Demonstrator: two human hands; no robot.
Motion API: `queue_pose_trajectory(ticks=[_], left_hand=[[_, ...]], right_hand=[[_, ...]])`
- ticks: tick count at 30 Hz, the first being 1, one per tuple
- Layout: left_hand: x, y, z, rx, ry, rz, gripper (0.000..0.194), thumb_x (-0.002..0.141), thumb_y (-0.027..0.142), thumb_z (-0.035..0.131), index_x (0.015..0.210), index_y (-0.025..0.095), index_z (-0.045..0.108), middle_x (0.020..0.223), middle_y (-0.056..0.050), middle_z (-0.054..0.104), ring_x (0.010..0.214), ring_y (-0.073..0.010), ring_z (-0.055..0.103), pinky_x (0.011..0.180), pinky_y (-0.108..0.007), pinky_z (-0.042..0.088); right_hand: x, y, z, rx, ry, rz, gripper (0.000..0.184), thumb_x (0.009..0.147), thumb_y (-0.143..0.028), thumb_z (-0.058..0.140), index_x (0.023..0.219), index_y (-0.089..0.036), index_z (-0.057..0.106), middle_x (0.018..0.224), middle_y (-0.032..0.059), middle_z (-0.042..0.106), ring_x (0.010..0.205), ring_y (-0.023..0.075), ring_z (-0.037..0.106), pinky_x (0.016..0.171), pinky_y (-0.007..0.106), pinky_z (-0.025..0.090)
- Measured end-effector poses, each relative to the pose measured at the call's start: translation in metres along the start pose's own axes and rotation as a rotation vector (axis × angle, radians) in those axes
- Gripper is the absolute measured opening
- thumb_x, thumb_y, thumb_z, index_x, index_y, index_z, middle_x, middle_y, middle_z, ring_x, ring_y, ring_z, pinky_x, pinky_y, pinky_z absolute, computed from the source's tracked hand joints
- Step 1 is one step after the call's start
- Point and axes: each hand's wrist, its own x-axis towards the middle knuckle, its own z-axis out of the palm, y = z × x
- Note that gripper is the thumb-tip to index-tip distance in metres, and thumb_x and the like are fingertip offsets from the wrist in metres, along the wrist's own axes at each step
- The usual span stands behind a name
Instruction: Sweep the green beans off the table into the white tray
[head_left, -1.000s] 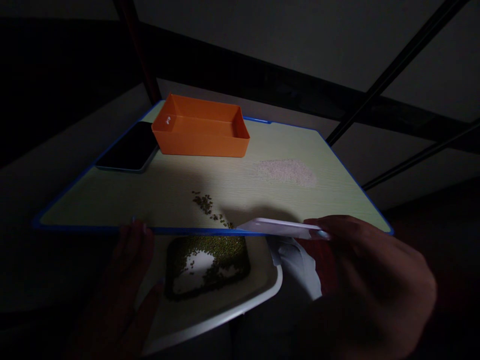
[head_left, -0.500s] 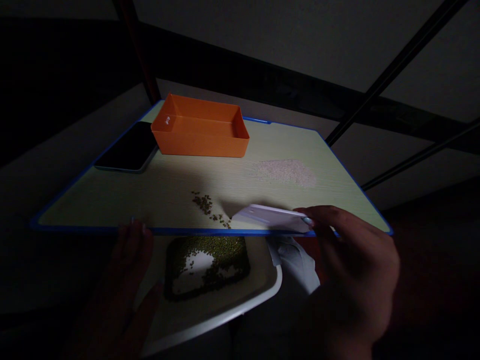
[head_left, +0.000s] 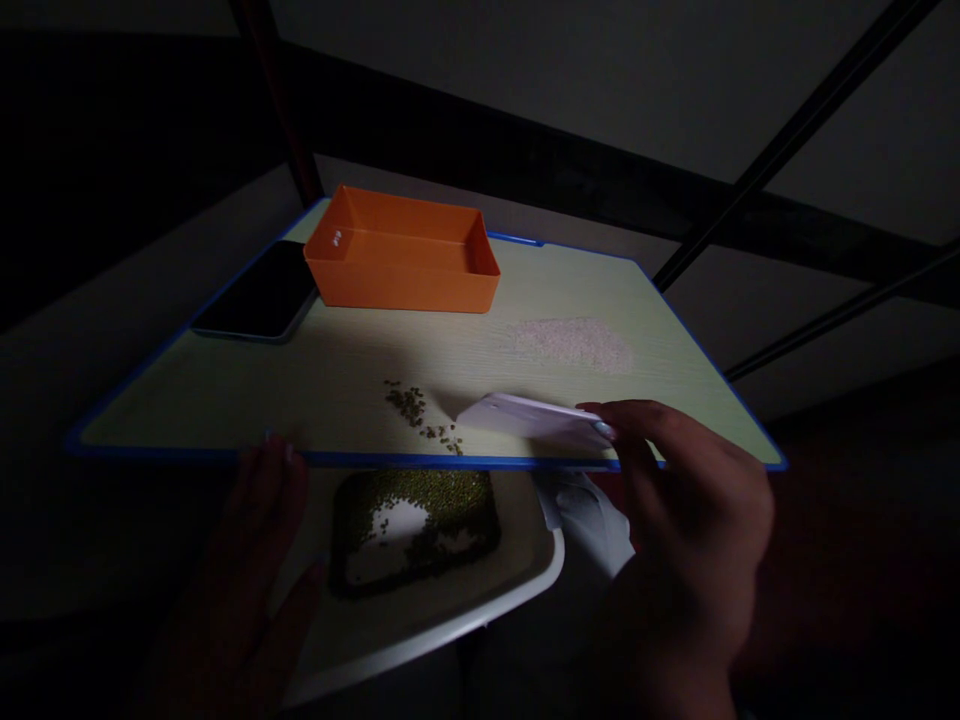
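My right hand point(head_left: 690, 510) pinches the near end of a thin white plastic card point(head_left: 529, 418). The card is tilted over the near edge of a pale board with a blue rim point(head_left: 300, 385). Just left of the card's far corner lies a small trail of green beans point(head_left: 409, 403). My left hand point(head_left: 259, 540) is dim in shadow at the board's front edge, fingers stretched and thumb apart, with no object visible in it. Below that edge, a white tub point(head_left: 517, 590) has many more green beans point(head_left: 442, 495) spread on its floor.
An orange open box point(head_left: 405, 290) stands at the back left of the board. Beside it lies a dark-screened phone or tablet point(head_left: 259, 295). A patch of pale pinkish grains point(head_left: 577, 342) is spread on the right. Greyish cloth or plastic point(head_left: 592, 520) hangs beside the tub.
My right hand and the white card have shifted slightly left and away from me. The bean trail looks nearly the same, and my left hand has stayed in place.
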Motion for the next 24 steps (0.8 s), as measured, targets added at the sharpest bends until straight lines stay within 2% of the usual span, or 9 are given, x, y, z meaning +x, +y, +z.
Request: queue_pose_trajectory(ticks=[3,9,12,16,24], left_hand=[[0.0008,0.0021,0.0008,-0.008,0.013,0.013,0.067,0.088,0.036,0.042,0.149,0.037,0.014,0.165,0.003,0.014,0.15,-0.0302,0.016,0.117,-0.059,0.023],[0.0013,0.0023,0.0001,-0.001,-0.013,-0.009,0.068,0.088,0.037,0.042,0.15,0.037,0.013,0.165,0.004,0.011,0.15,-0.0292,0.013,0.118,-0.057,0.02],[0.0007,0.0012,0.0002,0.005,-0.021,-0.007,0.069,0.088,0.037,0.042,0.15,0.036,0.012,0.165,0.003,0.01,0.15,-0.0293,0.013,0.118,-0.056,0.021],[0.0005,0.0006,0.0007,0.009,-0.017,0.003,0.069,0.088,0.037,0.042,0.15,0.035,0.012,0.165,0.002,0.011,0.15,-0.03,0.013,0.116,-0.059,0.023],[0.001,0.0016,-0.0023,-0.005,-0.007,0.005,0.069,0.087,0.038,0.042,0.149,0.038,0.012,0.165,0.003,0.013,0.15,-0.0313,0.015,0.114,-0.061,0.026]], right_hand=[[-0.001,-0.0046,0.0041,0.011,0.037,0.014,0.02,0.091,-0.01,0.057,0.093,-0.026,0.069,0.085,-0.0034,0.073,0.075,0.0118,0.068,0.064,0.025,0.053],[0.0016,-0.0055,0.0027,0.024,-0.034,-0.035,0.018,0.09,-0.012,0.059,0.095,-0.026,0.069,0.087,-0.0036,0.073,0.077,0.0113,0.069,0.061,0.023,0.052],[0.0016,-0.0058,0.0024,0.002,0.004,-0.02,0.018,0.09,-0.012,0.059,0.094,-0.026,0.069,0.087,-0.004,0.073,0.077,0.0109,0.069,0.065,0.024,0.052],[0.0017,-0.005,0.0062,-0.037,0.042,-0.038,0.018,0.09,-0.013,0.058,0.095,-0.026,0.07,0.087,-0.0024,0.073,0.077,0.013,0.069,0.066,0.026,0.052],[0.003,-0.0099,0.0073,0.003,0.013,-0.042,0.019,0.091,-0.014,0.057,0.097,-0.027,0.07,0.085,-0.0017,0.072,0.077,0.0138,0.068,0.066,0.027,0.053]])
